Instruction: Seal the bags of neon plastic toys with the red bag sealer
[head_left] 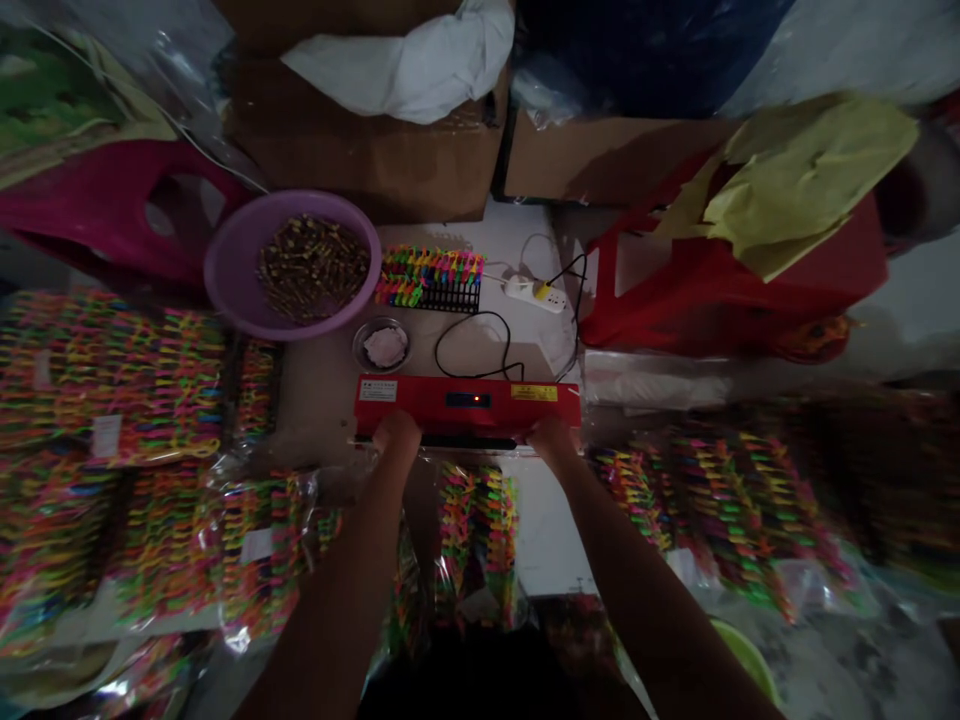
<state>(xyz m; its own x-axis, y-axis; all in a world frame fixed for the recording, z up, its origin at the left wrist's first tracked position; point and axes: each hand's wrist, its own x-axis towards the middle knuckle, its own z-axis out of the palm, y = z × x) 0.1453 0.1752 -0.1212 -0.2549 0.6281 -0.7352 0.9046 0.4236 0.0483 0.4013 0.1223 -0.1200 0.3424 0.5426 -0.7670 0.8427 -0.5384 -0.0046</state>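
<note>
A red bag sealer point(416, 398) with a small lit display lies across the white table. At its front edge, my left hand point(397, 433) is near the left end and my right hand point(553, 438) near the right end. Both hands look closed on the top edge of a clear plastic bag point(476, 535), though my fingertips are hidden in the dim light. Rows of small, brightly coloured pieces fill the bag, which lies between my forearms with its upper edge against the sealer's black front strip.
A purple basin point(217, 262) of small brownish-gold pieces stands back left, beside a black rack point(454, 297) of coloured pieces and a small metal bowl point(360, 350). A power strip point(555, 299) with black cable lies behind. Filled bags point(172, 390) flank both sides; red stool point(735, 290) right.
</note>
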